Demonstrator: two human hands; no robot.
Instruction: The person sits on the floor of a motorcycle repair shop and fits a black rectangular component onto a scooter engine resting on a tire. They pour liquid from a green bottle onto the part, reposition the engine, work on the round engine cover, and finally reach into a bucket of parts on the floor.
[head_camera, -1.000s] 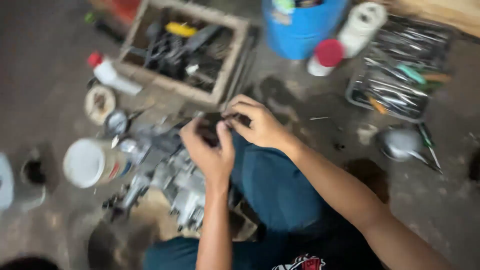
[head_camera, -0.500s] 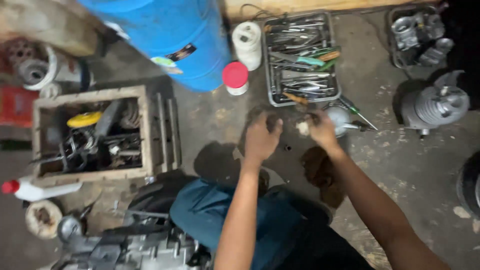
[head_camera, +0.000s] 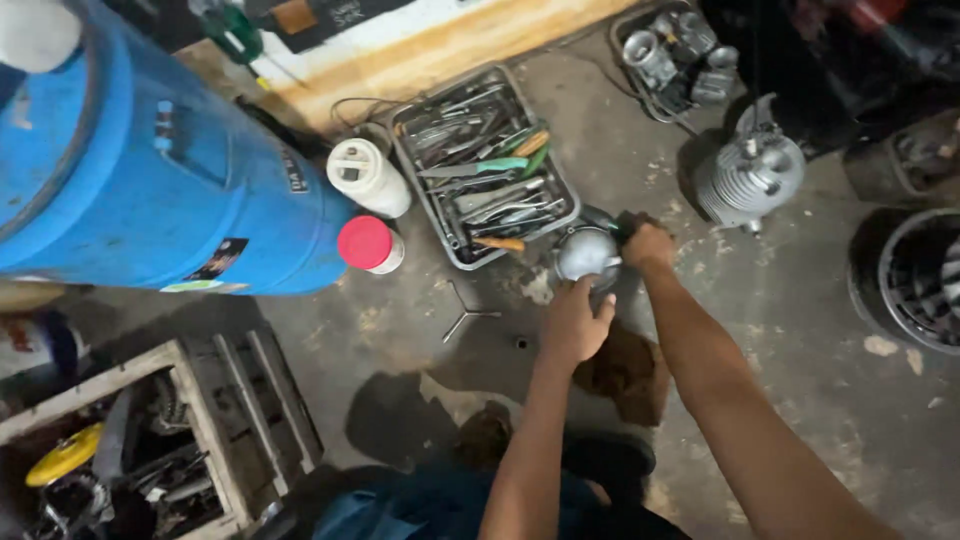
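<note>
Stained concrete workshop floor (head_camera: 780, 300): rounded metal bowl (head_camera: 585, 253) just beyond left hand (head_camera: 572, 325), fingers curled touching it; right hand (head_camera: 650, 247) closed at its right rim, nearer tool tray (head_camera: 485, 165).

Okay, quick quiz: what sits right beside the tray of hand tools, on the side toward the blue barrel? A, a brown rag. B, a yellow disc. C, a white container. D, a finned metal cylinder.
C: the white container stands against the tool tray, between it and the blue barrel.
</note>
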